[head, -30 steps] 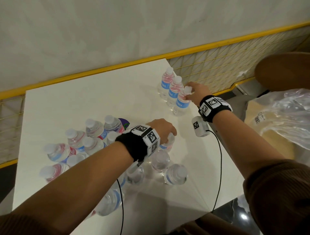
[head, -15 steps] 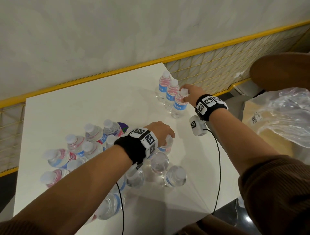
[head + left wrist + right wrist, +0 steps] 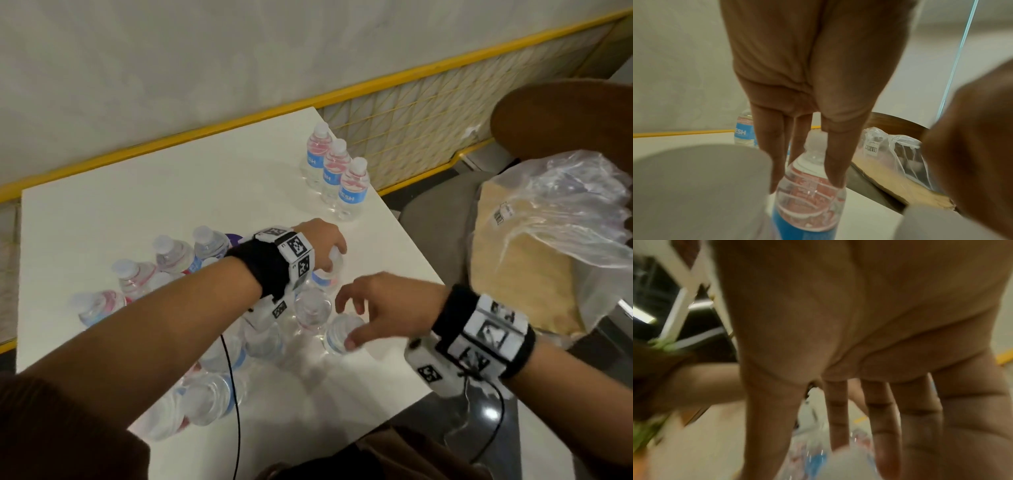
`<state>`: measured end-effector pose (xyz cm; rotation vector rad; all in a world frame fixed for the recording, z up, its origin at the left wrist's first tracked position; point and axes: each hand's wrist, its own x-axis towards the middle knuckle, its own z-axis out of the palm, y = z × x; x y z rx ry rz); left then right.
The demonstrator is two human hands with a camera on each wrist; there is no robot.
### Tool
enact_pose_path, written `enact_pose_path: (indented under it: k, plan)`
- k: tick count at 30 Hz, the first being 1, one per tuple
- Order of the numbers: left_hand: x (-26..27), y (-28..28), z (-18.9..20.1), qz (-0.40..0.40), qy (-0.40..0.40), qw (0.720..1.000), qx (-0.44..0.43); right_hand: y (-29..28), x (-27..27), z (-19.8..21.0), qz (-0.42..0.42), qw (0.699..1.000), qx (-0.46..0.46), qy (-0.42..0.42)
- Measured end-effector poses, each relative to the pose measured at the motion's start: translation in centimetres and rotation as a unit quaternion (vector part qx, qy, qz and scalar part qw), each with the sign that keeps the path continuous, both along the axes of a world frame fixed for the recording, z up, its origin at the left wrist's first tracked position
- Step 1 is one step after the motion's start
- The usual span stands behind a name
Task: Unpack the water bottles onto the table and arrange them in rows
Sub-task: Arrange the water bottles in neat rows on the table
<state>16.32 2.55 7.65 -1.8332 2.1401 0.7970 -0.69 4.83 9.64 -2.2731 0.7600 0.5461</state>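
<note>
Three water bottles (image 3: 352, 188) with blue labels stand in a row at the far right of the white table (image 3: 171, 192). Several more bottles (image 3: 171, 253) stand bunched together at the near left. My left hand (image 3: 334, 257) grips one water bottle (image 3: 325, 277) at the cluster's right end, fingers round its neck and shoulder; the left wrist view shows this bottle (image 3: 809, 203) upright between my fingers (image 3: 835, 170). My right hand (image 3: 346, 323) hovers open over a near bottle (image 3: 337, 339), thumb at its side. Its cap (image 3: 846, 457) is blurred in the right wrist view.
A crumpled clear plastic wrap (image 3: 565, 212) lies on a tan seat cushion (image 3: 513, 281) right of the table, by a brown chair back (image 3: 565, 116). A yellow rail (image 3: 394, 85) runs along the wall. The table's right edge lies close to my right wrist.
My right hand let go of the third bottle in the row and came back toward me, down over the near cluster. My left hand stays on its bottle.
</note>
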Motion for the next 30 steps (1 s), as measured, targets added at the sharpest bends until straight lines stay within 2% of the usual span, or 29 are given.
enact_pose_path:
  k: [3,7,14,17,21,24,26,28,30]
  plan:
    - [-1.0,-0.9,0.2,0.005,0.003,1.000,-0.016,2.6,-0.4,-1.6,0.028,0.997,-0.064,0.022]
    - [-2.5,-2.6,0.1,0.004,-0.002,1.000,-0.020,1.9,-1.5,-2.4,-0.030,0.996,-0.082,-0.002]
    - [-3.4,-4.3,-0.5,0.052,0.010,0.999,0.014,-4.9,-3.4,-2.9,-0.080,0.985,-0.156,-0.010]
    - [-2.8,-5.1,-0.5,0.054,0.005,0.999,0.003,-8.7,-3.8,-3.5,-0.101,0.978,-0.173,-0.055]
    - [-1.3,-5.5,-0.4,0.099,-0.007,0.995,-0.023,-11.3,-4.5,-5.2,-0.156,0.960,-0.189,-0.135]
    - [-0.2,-5.8,-0.7,0.127,-0.006,0.992,-0.028,-10.8,-5.1,-7.1,-0.274,0.936,-0.150,-0.161]
    - [0.1,-5.9,-0.9,0.139,-0.002,0.990,-0.024,-9.8,-5.4,-8.9,-0.343,0.920,-0.072,-0.177]
    - [0.1,-5.9,-1.0,0.141,-0.001,0.990,-0.026,-8.9,-5.3,-10.6,-0.406,0.891,-0.001,-0.201]
    - [-0.1,-5.9,-1.1,0.139,0.000,0.990,-0.030,-8.6,-4.6,-11.5,-0.453,0.861,0.021,-0.228]
